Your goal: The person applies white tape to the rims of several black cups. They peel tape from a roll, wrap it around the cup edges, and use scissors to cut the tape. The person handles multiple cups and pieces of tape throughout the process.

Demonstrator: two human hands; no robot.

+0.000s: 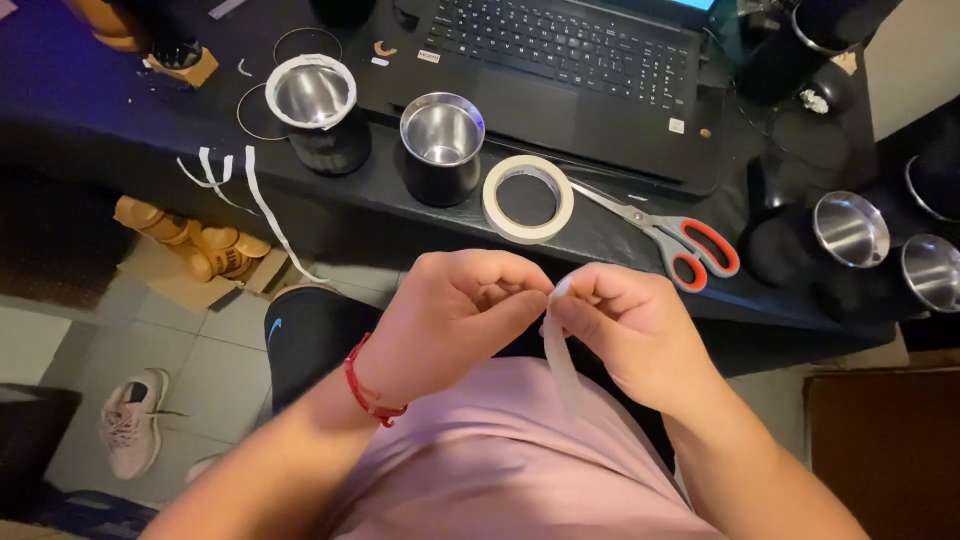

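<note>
left hand (455, 310), right hand (625, 325) pinch one tape strip (560, 360); five cups.

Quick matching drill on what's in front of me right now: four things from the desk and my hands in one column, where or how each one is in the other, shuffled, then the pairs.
Things:
1. strip of tape
2. roll of masking tape
3. scissors
4. taped cup

Places or states:
A. lying right of the roll, red handles toward the desk edge
B. standing far left, white tape around its rim
C. flat on the desk between a steel cup and the scissors
D. pinched between both hands, hanging down

Pairs: 1-D, 2-C, 3-A, 4-B
</note>
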